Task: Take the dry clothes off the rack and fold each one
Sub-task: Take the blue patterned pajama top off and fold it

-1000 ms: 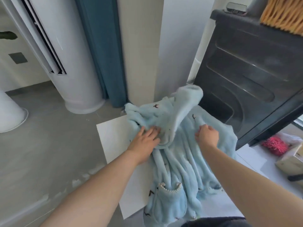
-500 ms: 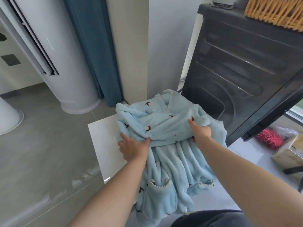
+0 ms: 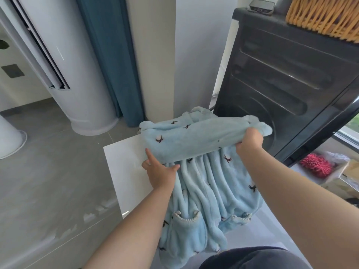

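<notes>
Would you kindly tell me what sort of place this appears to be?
Most likely a home's laundry corner: a tall white cylindrical floor-standing air conditioner, a teal fabric curtain, and a dark grey metal appliance, probably a washing machine, with a woven wicker basket on top.

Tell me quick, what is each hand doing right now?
Left hand: holds the folded edge of the blue fleece garment.
Right hand: grips the same fold's other end.

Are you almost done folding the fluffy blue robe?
Not yet. The robe lies on the white table, its top part folded over. The left hand and right hand hold that fold. The bottom part with the pockets hangs off the edge, not yet folded. No other clothes show.
</notes>
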A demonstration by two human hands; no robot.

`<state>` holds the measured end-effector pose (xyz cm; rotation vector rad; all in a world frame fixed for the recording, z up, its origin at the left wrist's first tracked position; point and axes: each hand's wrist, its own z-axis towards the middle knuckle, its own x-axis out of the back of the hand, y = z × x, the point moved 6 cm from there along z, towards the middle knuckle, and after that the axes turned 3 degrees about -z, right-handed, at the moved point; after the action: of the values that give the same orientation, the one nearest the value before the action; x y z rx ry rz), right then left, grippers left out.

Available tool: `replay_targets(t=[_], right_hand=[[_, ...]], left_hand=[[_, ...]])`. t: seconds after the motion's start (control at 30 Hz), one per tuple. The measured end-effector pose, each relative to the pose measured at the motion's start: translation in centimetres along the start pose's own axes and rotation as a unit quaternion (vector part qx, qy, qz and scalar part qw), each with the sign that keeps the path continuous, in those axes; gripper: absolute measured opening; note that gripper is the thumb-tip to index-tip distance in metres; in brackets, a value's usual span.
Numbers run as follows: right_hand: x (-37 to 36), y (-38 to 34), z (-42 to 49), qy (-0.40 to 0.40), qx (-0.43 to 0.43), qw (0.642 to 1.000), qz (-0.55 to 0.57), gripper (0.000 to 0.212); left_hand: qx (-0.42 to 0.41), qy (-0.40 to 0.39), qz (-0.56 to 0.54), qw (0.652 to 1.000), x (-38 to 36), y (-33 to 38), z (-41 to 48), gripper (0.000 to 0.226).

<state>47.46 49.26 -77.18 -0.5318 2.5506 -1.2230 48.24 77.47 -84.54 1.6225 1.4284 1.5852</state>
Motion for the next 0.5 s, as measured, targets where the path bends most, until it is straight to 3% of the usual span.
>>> replay_targets(t=[0.07,0.13,0.3,0.37,0.5], right_hand=[[0.1,0.3,-0.5,-0.017,0.003,0.999,-0.038,0.020],[0.1,0.7,-1.2,-0.032,-0.001,0.999,-0.043,0.024],[0.1,1.9,-0.9,-0.048,-0.030,0.998,-0.042,0.015],[0.5,1.9,-0.6,-0.035,-0.022,0.998,-0.044,0.013],[0.9,2.6,-0.8,-0.065,0.011,0.994,-0.093,0.007]], left_hand=[[0.078,0.024,-0.038,0.996,0.6,-0.1,0.6,0.114],[0.120,0.024,-0.048,0.991,0.7,-0.4,1.4,0.102],[0.088,0.038,-0.017,0.995,2.3,-0.6,4.3,0.036],[0.050,0.072,0.014,0.996,4.9,-0.5,5.6,0.032],[0.021,0.098,0.065,0.993,9.2,-0.9,7.0,0.046]])
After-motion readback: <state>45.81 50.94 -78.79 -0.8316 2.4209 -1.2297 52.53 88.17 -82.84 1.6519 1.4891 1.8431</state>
